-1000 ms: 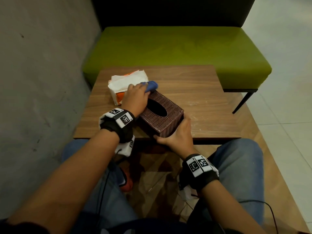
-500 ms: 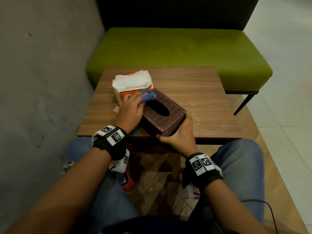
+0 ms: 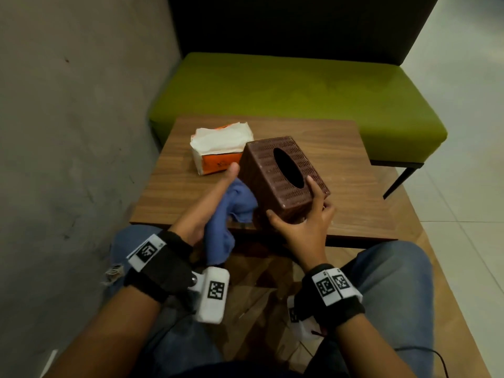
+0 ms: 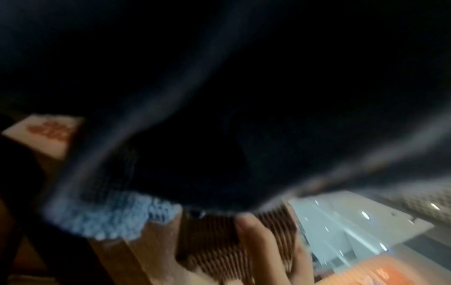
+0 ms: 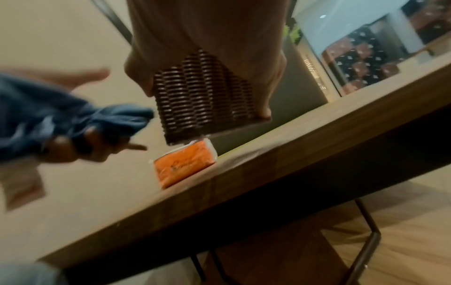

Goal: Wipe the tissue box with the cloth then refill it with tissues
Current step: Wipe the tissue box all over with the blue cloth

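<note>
The brown woven tissue box (image 3: 275,173) (image 5: 202,96) is lifted off the table and tilted, its oval slot facing up and right. My right hand (image 3: 302,219) grips its near end, thumb on the left side, fingers on the top and right. My left hand (image 3: 207,203) holds the blue cloth (image 3: 231,214) (image 5: 73,119) against the box's left side, thumb stretched out along it. In the left wrist view the cloth (image 4: 114,217) covers most of the picture. The orange and white tissue pack (image 3: 218,148) (image 5: 185,164) lies open on the table behind the box.
The small wooden table (image 3: 341,170) stands between my knees and a green bench (image 3: 286,91). A grey wall (image 3: 68,118) runs close on the left. A tiled floor (image 3: 469,159) lies to the right.
My right hand has lifted the box off the table and tipped it up. My left hand with the cloth has dropped from the top's far edge to the box's left side.
</note>
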A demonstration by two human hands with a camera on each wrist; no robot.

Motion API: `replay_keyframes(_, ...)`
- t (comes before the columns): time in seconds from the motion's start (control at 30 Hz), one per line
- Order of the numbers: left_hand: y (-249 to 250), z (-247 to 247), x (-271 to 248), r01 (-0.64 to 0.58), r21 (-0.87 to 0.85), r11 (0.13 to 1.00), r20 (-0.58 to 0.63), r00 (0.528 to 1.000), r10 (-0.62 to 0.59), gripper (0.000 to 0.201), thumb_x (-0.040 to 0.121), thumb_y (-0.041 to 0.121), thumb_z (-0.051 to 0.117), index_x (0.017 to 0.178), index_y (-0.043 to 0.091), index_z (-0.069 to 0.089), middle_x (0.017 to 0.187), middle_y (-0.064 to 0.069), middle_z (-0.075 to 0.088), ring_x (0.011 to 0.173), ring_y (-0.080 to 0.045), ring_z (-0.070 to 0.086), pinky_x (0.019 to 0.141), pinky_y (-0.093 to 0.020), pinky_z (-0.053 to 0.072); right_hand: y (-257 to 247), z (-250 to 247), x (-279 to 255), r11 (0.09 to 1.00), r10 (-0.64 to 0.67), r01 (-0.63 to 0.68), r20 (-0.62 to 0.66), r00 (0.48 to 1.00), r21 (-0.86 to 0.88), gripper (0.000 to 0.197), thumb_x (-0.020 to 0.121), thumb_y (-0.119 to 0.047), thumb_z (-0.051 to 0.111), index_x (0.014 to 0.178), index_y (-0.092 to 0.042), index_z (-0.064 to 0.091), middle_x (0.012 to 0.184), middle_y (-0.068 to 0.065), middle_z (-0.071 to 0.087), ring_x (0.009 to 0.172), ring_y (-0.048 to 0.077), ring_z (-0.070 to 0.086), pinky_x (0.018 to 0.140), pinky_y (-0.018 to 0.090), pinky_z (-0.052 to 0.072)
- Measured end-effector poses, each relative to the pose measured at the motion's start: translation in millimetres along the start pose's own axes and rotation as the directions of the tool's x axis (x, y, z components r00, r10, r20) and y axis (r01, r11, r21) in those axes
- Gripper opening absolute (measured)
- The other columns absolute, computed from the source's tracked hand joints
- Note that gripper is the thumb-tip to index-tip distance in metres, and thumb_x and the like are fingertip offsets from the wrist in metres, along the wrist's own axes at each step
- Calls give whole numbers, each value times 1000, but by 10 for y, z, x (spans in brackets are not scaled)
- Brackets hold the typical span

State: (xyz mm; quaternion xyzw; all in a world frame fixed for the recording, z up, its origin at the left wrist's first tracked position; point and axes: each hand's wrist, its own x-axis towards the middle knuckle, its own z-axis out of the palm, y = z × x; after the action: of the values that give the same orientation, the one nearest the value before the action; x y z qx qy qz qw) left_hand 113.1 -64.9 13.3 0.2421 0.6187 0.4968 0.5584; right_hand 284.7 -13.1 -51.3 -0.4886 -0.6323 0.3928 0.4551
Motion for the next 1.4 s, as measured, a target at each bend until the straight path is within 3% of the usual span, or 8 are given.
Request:
replay_keyframes(0.4,73,214,105,-387,278,879,-110,896,429,58,75,36,74,122,14,50,117,0,61,109,-16,59,93,-36,50,-39,-105,-32,984,-175,172,152,973,36,101,64,-46,79,145,-29,22,145,6,26,136,10,31,107,12,31)
replay_keyframes(0.5,160,-35,77,-430,701,569,-3,796,605,100,57,55,81,138,21,32,133,3,49,116,-15,51,91,-35,47,-148,-270,52,912,228,-288,222,948,293,75,79,-58,58,142,-41,22,150,3,30,137,18,36,97,35,44)
replay_keyframes(0.67,205,-185,-4,-385,891,-240,451,692,563,109,52,50,80,143,19,29,136,-3,46,97,-26,61,59,-35,51,-403,-528,281,495,539,-762,539,647,418,83,73,-80,41,142,-33,37,131,18,50,115,39,57,90,59,51)
replay_keyframes(0.83,207,-122,-5,-458,758,-464,651,566,505,97,57,36,81,142,18,38,141,-9,47,92,-25,63,57,-33,48,-512,-434,271,344,584,-896,683,439,281,71,78,-76,47,123,-23,57,118,19,61,105,42,61,80,58,55)
replay_keyframes(1.0,121,-90,46,-531,759,-376,646,543,536,97,62,28,80,145,25,30,145,-6,41,100,-24,60,61,-36,53,-473,-401,233,202,537,-920,748,390,335,68,82,-57,55,134,-14,52,132,23,56,116,39,57,77,52,57)
replay_keyframes(1.17,87,-26,46,-658,572,489,174,680,712,74,66,40,81,126,30,39,124,-2,47,110,-13,49,95,-33,46,-406,-414,270,122,560,-892,711,425,436,68,84,-57,52,134,-11,52,135,22,55,110,37,57,76,49,56)
replay_keyframes(1.27,115,286,-163,-733,454,506,38,583,811,30,85,41,59,109,29,46,107,-2,55,102,-10,54,89,-19,42,-432,-335,252,150,592,-866,659,465,476,63,84,-56,54,127,-11,58,126,20,61,107,35,60,76,48,56)
replay_keyframes(1.4,71,749,-346,-738,645,198,389,540,746,12,88,26,61,96,21,55,90,8,54,82,-8,54,71,-28,47,-509,-239,175,250,585,-799,573,575,547,36,98,-42,41,95,-13,62,93,9,65,80,23,63,59,33,60)
